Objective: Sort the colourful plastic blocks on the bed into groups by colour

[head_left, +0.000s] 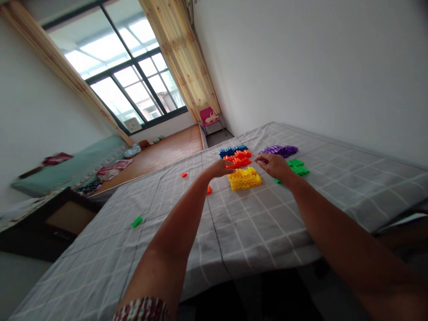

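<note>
Both my left fingers (228, 165) and right fingers (262, 160) flank orange blocks (242, 154), grasp indeterminable; arranging seems underway, next needing alignment

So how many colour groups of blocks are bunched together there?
5: blue blocks; orange blocks just nearer; yellow blocks nearer still; purple blocks beyond the right hand; green blocks beside that hand, which may hide some.
</note>
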`<state>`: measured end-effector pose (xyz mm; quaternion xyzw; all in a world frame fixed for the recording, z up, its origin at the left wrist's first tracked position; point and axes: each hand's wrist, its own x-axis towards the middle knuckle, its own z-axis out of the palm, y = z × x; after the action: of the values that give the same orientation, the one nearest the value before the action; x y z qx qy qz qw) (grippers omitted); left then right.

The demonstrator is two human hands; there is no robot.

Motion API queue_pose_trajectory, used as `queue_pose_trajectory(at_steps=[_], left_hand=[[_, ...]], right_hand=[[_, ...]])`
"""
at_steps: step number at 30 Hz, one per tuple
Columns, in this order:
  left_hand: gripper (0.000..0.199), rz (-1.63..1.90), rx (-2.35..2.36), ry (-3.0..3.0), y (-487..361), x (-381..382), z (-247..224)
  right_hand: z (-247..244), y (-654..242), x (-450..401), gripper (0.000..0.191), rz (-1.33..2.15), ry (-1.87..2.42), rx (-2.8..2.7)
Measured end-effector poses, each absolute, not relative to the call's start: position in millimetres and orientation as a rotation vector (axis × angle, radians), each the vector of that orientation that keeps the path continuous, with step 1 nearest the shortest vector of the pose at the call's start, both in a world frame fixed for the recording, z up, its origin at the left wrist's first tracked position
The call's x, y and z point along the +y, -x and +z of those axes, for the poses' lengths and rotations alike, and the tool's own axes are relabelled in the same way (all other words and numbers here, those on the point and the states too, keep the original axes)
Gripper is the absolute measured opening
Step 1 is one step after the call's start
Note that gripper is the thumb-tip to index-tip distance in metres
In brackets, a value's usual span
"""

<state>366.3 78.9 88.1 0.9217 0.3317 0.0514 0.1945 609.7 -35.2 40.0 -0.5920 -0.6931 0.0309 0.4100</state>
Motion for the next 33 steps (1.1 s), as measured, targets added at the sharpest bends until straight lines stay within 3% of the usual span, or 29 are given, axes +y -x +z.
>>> queue_pose_trajectory(at_steps=[6,14,19,24,33], left_hand=[[0.04,0.21,1.253,-2.435,-259,69,106],[0.038,0.121,1.599,-2.289,-135,26,79],[0.039,0.238,1.52,-2.426,-164,22,66],[0.045,0.249,1.369,-2.56,-214,37,48],[0.031,0.163,1.521,-2.548,-224,40,42]], right_hand=[[39,-612,-38,0.024,0.022,1.461,-1.696],[46,-552,-52,0.027,0.036,1.271,-1.706],[47,-464,-36,0.026,0.199,1.085,-2.39],[40,-406,6,0.036,0.131,1.394,-2.613],[48,-427,23,0.038,0.154,1.382,-2.626]])
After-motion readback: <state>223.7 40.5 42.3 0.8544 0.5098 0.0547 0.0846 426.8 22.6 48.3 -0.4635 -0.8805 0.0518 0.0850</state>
